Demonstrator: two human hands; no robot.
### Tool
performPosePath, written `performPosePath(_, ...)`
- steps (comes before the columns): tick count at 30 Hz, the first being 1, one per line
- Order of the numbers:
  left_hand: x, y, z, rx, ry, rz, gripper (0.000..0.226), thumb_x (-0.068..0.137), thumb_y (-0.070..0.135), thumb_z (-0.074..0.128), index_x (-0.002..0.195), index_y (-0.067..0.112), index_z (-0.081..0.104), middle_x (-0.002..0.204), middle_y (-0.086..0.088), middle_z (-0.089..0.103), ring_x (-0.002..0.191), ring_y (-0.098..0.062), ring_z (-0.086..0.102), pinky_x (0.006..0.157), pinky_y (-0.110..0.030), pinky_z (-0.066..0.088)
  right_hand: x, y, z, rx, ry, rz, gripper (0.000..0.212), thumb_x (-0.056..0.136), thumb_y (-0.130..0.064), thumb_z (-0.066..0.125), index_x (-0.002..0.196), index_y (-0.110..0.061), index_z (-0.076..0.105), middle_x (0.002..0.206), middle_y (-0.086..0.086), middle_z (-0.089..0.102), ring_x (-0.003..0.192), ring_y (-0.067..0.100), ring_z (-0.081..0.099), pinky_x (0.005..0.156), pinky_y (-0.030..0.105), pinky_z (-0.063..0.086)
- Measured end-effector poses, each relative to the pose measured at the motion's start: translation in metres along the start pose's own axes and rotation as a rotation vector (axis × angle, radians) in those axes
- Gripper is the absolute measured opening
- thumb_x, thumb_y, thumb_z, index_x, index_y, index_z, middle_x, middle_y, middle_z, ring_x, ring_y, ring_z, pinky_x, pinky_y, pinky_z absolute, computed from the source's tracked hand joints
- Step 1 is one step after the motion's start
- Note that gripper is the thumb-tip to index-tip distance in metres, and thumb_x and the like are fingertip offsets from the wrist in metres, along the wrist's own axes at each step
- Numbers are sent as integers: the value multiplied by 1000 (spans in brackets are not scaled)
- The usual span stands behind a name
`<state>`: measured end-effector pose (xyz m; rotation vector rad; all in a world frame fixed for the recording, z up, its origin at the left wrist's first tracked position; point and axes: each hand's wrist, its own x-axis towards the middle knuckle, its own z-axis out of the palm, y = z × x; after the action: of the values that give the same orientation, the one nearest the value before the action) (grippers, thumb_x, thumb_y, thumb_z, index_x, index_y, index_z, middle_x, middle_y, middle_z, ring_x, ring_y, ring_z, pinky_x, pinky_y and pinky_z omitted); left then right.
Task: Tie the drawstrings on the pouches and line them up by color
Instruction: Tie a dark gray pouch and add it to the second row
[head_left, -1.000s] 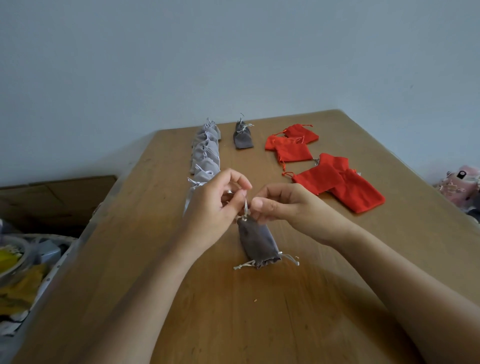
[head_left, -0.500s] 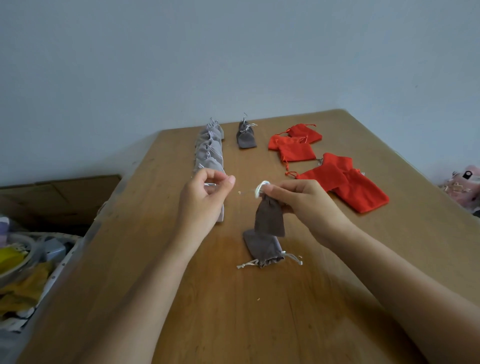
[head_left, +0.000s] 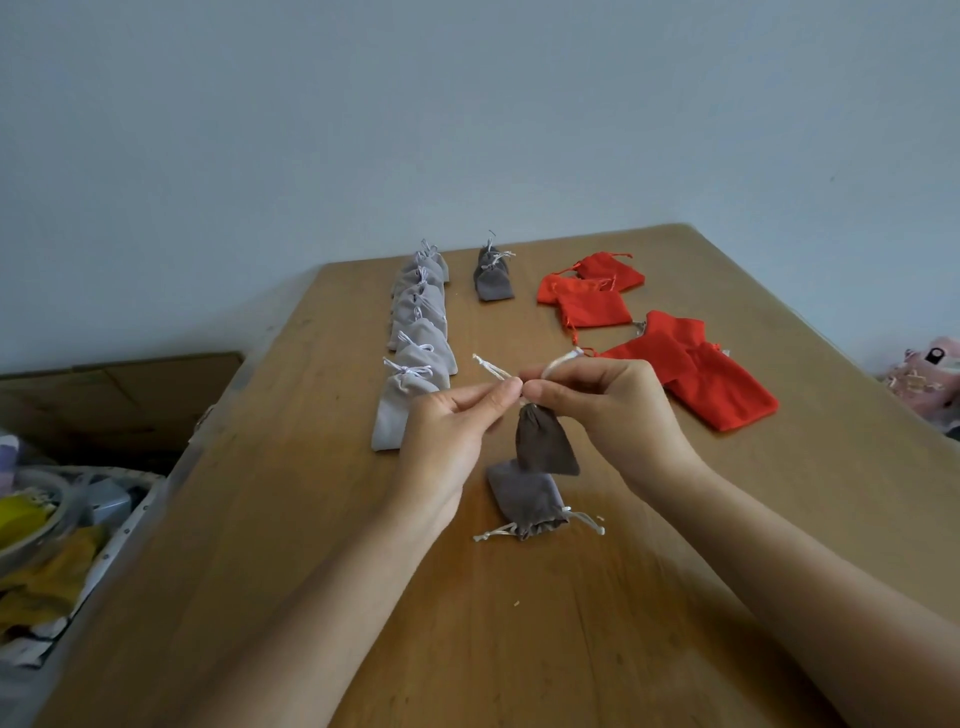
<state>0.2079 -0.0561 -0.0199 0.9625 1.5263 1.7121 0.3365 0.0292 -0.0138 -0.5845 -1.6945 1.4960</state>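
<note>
Several light grey pouches (head_left: 415, 358) sit tied beyond the left hand (head_left: 447, 447); both hands pinch the cords (head_left: 489, 367) of a dark pouch (head_left: 545, 444); red pouches (head_left: 717, 384) past the right hand (head_left: 618, 410) look untied

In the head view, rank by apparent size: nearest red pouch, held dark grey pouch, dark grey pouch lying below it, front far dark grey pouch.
1. Nearest red pouch
2. Held dark grey pouch and lying dark grey pouch: alike
3. Front far dark grey pouch: smallest, perhaps only from distance
</note>
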Motion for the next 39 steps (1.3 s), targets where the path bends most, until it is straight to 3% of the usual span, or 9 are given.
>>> performPosePath(5,7,6,0,-349,-54,-252,30,94,16,54,73,11,76,74,-3,72,71,-11,68,66,-21,53,0,-2,0,-14,21,-57,6,82,-9,71,79,-12,74,86,3,76,76,15,69,68,22,55)
performPosePath(10,8,7,-7,-336,-225,-362,33,98,28,46,112,5,66,95,-9,68,92,-19,64,84,-32,47,0,-3,-3,-243,-28,-224,6,80,-17,73,77,-13,75,109,1,67,88,5,66,68,19,50)
performPosePath(14,5,11,-10,-147,-293,-251,27,91,26,52,100,4,63,88,-5,66,96,-20,58,96,-39,37,0,-13,-12,-196,-275,-197,5,82,-6,71,79,-3,74,105,11,71,113,7,62,79,21,54)
performPosePath(17,5,9,-14,-35,-362,-187,40,86,34,53,112,4,57,78,2,57,93,-20,48,96,-40,33,0,-13,-14,-179,-281,-235,11,79,-5,73,87,3,73,91,10,73,92,18,71,82,29,56)
performPosePath(20,7,8,-15,-88,-395,-194,38,86,37,52,102,3,58,69,6,57,90,-23,48,101,-50,33,-1,-14,-13,-233,-233,-299,11,78,-7,76,87,-1,75,84,9,73,80,18,71,77,30,57)
performPosePath(23,5,13,-13,-208,-450,-221,36,93,31,51,67,15,71,75,1,67,86,-18,62,98,-45,43,-1,-15,-13,-232,-174,-320,11,78,-8,77,87,-2,76,81,10,73,72,21,70,72,39,58)
performPosePath(26,3,12,-11,-399,-520,-279,24,90,27,57,80,14,76,91,-6,70,96,-22,66,100,-40,45,0,-17,-14,-215,-104,-322,9,76,-7,78,85,-5,76,82,5,74,73,16,71,69,34,58)
performPosePath(33,-4,15,-1,-639,-603,-351,27,76,38,75,95,19,75,83,6,66,81,-8,61,81,-25,47,0,-23,-18,-200,-78,-337,10,75,-14,78,85,-12,77,79,3,74,74,17,69,69,36,56)
performPosePath(39,-1,23,-7,-378,-414,-244,15,74,18,72,59,17,71,48,12,39,41,0,38,46,-10,36,-3,-23,-15,-169,-126,-345,10,75,-9,77,84,-4,76,72,7,71,61,7,62,60,18,49)
